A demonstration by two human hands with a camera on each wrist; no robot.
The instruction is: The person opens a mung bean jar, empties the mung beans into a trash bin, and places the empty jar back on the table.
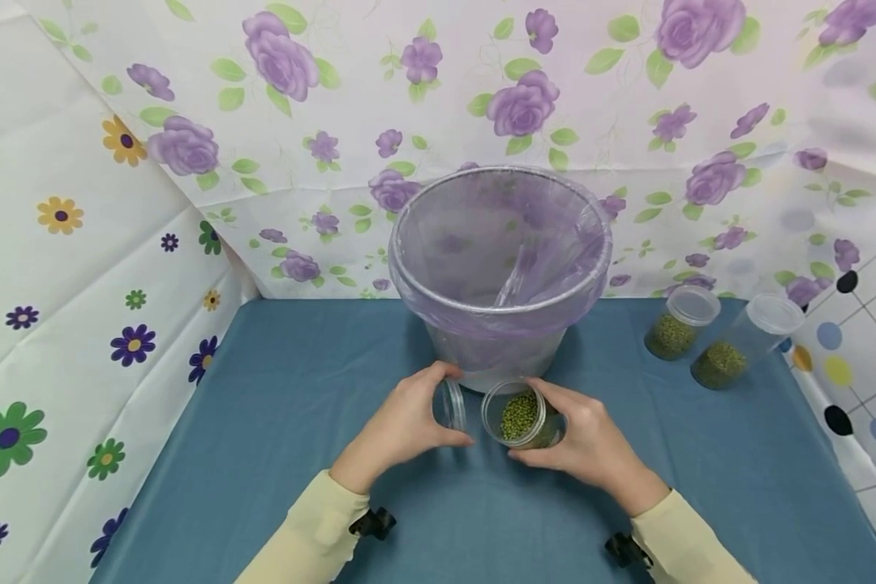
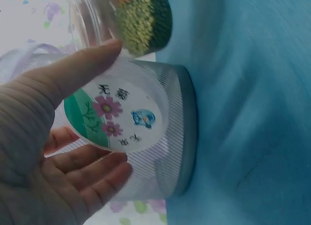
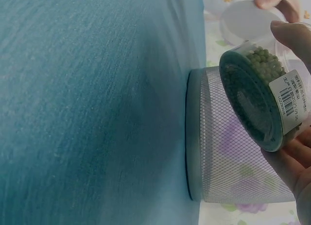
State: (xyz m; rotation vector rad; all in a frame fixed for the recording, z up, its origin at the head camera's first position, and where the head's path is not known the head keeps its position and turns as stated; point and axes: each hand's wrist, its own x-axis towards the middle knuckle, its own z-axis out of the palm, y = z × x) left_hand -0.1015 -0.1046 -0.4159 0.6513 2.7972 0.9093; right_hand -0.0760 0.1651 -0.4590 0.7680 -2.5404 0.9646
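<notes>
Between thumb and fingers, my left hand [image 1: 416, 414] grips a round clear lid [image 1: 450, 404] on edge; the left wrist view shows a printed label [image 2: 116, 115] with pink flowers on it. My right hand [image 1: 580, 434] holds a clear plastic jar [image 1: 526, 418] of green mung beans [image 1: 518, 415], tilted with its mouth toward the lid. Lid and jar stand a small gap apart in the head view. A white barcode sticker [image 3: 290, 101] is on the jar's side. Both hands are just in front of a mesh waste bin [image 1: 492, 357].
A thin purple plastic bag [image 1: 591, 304] lines the bin and folds over its rim. Two more clear jars stand at the back right: a shorter one [image 1: 672, 334] and a taller one [image 1: 721, 363], both with greenish contents. Blue cloth [image 1: 292, 389] covers the table; flowered sheets hang behind.
</notes>
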